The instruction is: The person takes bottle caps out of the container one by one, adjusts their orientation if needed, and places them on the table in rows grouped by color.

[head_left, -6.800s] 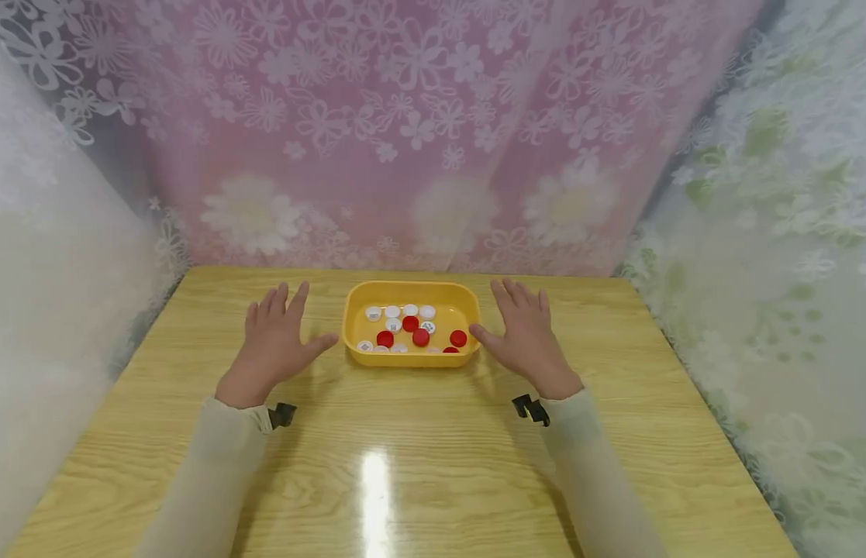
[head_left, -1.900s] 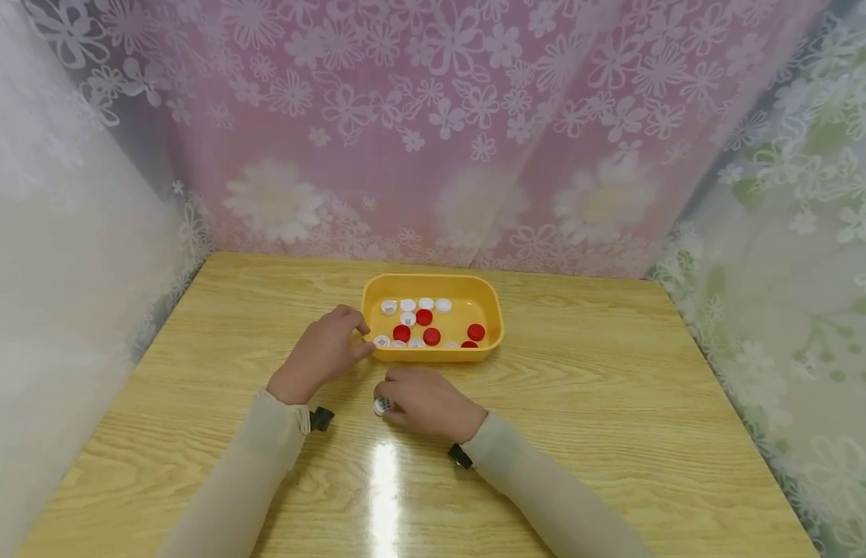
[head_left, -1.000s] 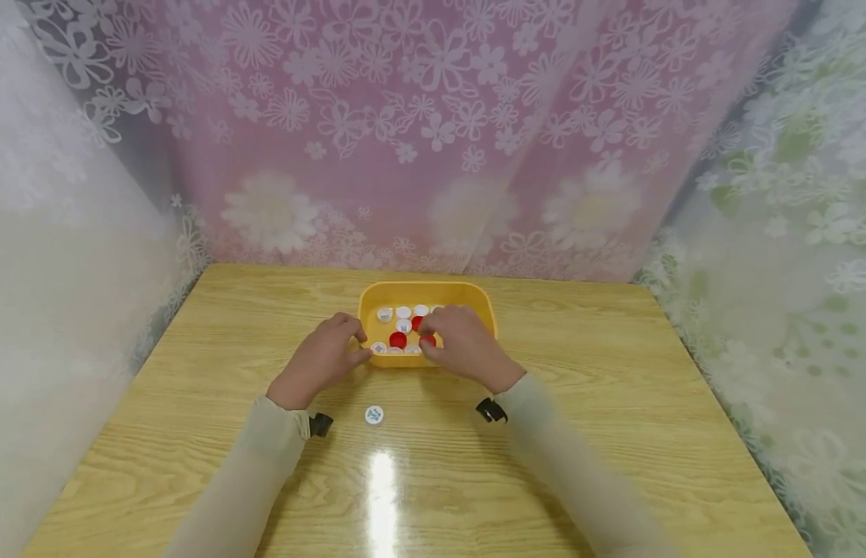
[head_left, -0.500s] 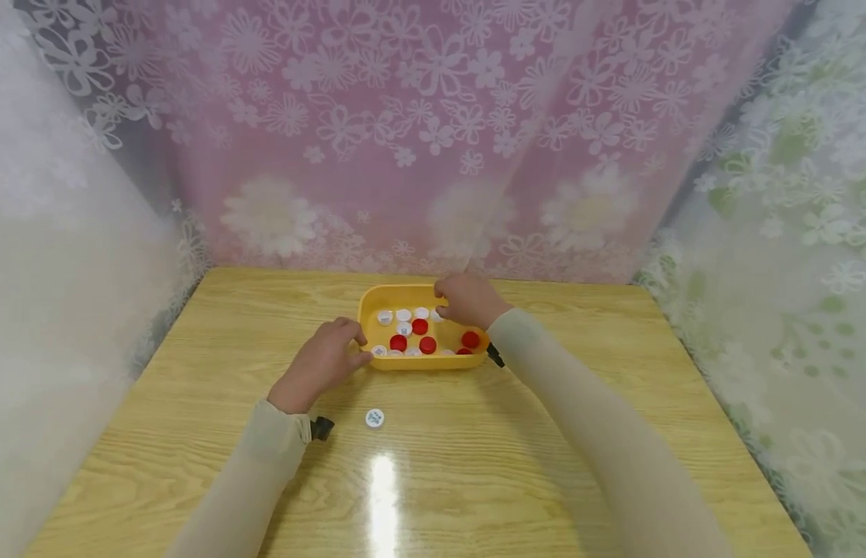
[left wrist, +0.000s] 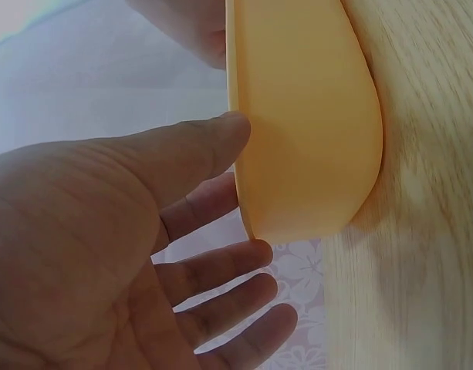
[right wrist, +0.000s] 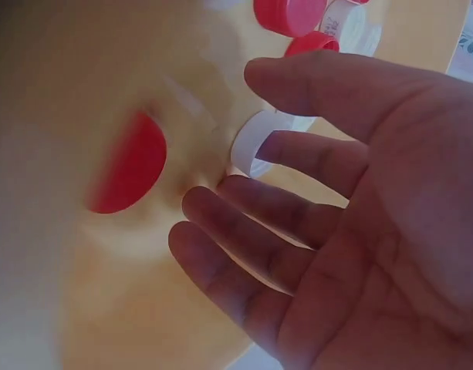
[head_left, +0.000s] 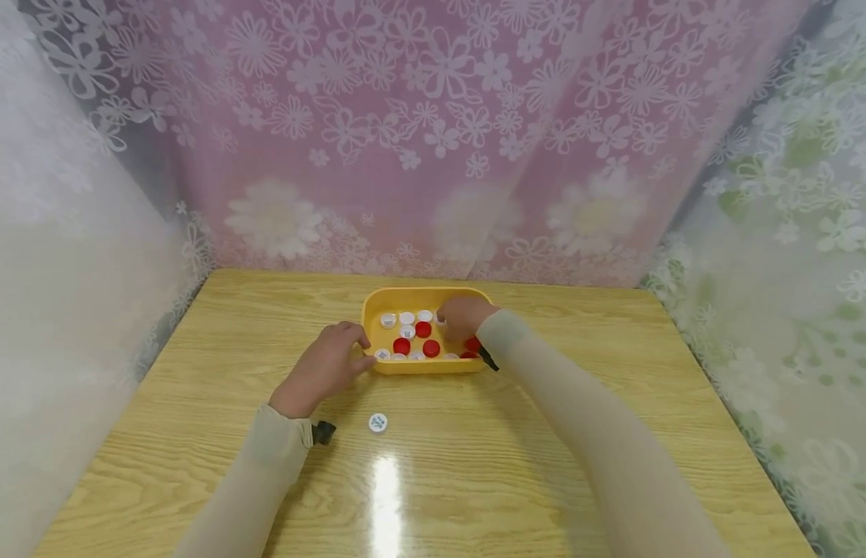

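A yellow plastic box [head_left: 433,367] with rounded corners stands near the table's back edge. Red and white bottle caps lie in it, such as a red cap [head_left: 431,348] and a white cap [head_left: 388,320]. My left hand [head_left: 324,364] pinches the box's left rim, thumb on the outer wall and index finger behind the rim in the left wrist view. My right hand [head_left: 466,316] reaches into the box's right side. In the right wrist view its index fingertip touches a white cap [right wrist: 251,142], while the thumb is held apart. One white cap with a blue-green print [head_left: 378,422] lies on the table.
The wooden table [head_left: 544,434] carries the box and runs back to a pink flowered curtain [head_left: 377,155]. Pale flowered sheets hang along both sides, one a white-green sheet [head_left: 788,310] at the right. Light glares on the table's front part.
My right hand put the printed white cap down on the table, then moved back to the box and reached into its right side. My left hand moved from beside the box to its left rim.
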Motion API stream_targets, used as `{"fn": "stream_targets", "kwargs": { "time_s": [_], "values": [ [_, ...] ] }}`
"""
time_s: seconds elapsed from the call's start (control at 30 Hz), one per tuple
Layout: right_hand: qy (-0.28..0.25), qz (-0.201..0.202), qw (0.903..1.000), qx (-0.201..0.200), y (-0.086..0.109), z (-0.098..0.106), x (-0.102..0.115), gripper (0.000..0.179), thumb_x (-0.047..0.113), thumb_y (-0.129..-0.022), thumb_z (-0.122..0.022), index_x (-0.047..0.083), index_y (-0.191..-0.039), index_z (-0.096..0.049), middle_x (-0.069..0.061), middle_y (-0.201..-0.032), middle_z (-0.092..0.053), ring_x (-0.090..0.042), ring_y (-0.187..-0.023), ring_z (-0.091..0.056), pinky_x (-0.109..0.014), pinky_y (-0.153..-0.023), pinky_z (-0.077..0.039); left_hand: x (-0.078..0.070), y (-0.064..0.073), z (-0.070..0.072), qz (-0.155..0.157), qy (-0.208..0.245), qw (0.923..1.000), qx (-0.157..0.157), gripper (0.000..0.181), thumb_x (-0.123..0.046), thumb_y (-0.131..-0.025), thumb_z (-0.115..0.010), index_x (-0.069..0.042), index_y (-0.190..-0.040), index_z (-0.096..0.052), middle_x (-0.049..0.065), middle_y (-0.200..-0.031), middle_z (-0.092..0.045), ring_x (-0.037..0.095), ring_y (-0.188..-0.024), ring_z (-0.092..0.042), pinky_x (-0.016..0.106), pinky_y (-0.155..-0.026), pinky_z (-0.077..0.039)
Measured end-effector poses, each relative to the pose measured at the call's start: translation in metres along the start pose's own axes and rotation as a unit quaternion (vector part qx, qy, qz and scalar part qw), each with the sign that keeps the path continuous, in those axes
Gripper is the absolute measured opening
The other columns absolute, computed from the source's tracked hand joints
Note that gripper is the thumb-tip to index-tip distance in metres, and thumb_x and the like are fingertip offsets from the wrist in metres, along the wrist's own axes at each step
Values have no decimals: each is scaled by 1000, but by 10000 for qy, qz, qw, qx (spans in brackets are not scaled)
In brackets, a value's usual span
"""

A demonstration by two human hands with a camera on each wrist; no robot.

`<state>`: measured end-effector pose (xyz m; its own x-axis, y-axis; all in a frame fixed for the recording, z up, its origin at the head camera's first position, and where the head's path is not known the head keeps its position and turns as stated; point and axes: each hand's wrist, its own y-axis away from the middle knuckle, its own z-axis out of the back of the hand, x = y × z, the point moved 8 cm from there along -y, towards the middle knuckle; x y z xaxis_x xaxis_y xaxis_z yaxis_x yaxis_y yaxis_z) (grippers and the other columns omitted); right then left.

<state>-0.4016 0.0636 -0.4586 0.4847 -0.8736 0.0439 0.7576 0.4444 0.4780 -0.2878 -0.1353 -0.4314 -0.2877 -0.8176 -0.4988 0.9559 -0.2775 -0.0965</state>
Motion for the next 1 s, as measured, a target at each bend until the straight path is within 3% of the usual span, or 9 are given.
{"fn": "stream_targets", "kwargs": {
  "time_s": [0.13,0.23,0.37,0.47,0.6,0.8,0.9,1.0],
  "values": [
    [243,221,9992,-248,3,3,3,15,22,-100,-65,9,-106,-71,-3,-103,-69,-20,-90,-62,-31,-86,-52,-1,1,0,-26,16,10000,36,24,-26,-95,-78,-8,-105,-66,14,-129,-63,38,-121,-56,50,-99,-50],
    [329,343,9975,-517,5,5,5,17,21,-99,-66,12,-86,-65,-1,-82,-61,-18,-74,-55,-29,-72,-47,0,0,-1,-16,50,10000,58,25,-27,-95,-78,-8,-106,-66,14,-130,-63,38,-121,-55,50,-100,-50],
    [155,318,9967,-732,3,2,3,9,19,-98,-69,11,-98,-65,-3,-90,-66,-21,-82,-59,-31,-80,-51,0,0,-1,-12,54,9999,89,25,-27,-95,-78,-8,-105,-66,14,-130,-62,37,-121,-56,49,-99,-50],
    [11,246,9964,-809,3,0,-3,19,19,-99,-68,9,-115,-62,-6,-105,-69,-23,-92,-61,-35,-90,-53,0,-1,-2,-9,49,9999,97,26,-28,-95,-78,-8,-106,-66,14,-129,-62,37,-121,-56,50,-99,-50],
    [99,177,9956,-913,5,-2,-9,21,19,-101,-64,8,-119,-62,-8,-110,-69,-25,-95,-61,-38,-93,-52,0,-1,-1,-4,54,9999,87,27,-28,-95,-78,-7,-107,-66,13,-130,-63,37,-122,-56,50,-100,-50],
    [305,303,9950,-902,4,-7,-9,22,17,-94,-67,13,-116,-64,-4,-99,-67,-23,-86,-59,-36,-83,-52,-1,0,2,19,24,10000,52,26,-28,-95,-78,-7,-107,-66,13,-128,-63,35,-116,-57,48,-96,-51],
    [339,446,9943,-907,5,-7,-6,8,18,-97,-64,12,-102,-66,-3,-88,-64,-22,-79,-57,-36,-76,-49,0,0,1,24,36,10000,56,26,-28,-95,-77,-8,-107,-65,12,-126,-63,32,-113,-58,47,-94,-52],
    [202,468,9934,-1031,9,-5,-4,16,22,-103,-58,12,-90,-63,-2,-81,-61,-22,-75,-55,-35,-74,-45,-1,0,-1,15,57,9999,82,26,-28,-96,-77,-8,-107,-65,12,-124,-63,31,-110,-58,46,-92,-52]
  ]
}}
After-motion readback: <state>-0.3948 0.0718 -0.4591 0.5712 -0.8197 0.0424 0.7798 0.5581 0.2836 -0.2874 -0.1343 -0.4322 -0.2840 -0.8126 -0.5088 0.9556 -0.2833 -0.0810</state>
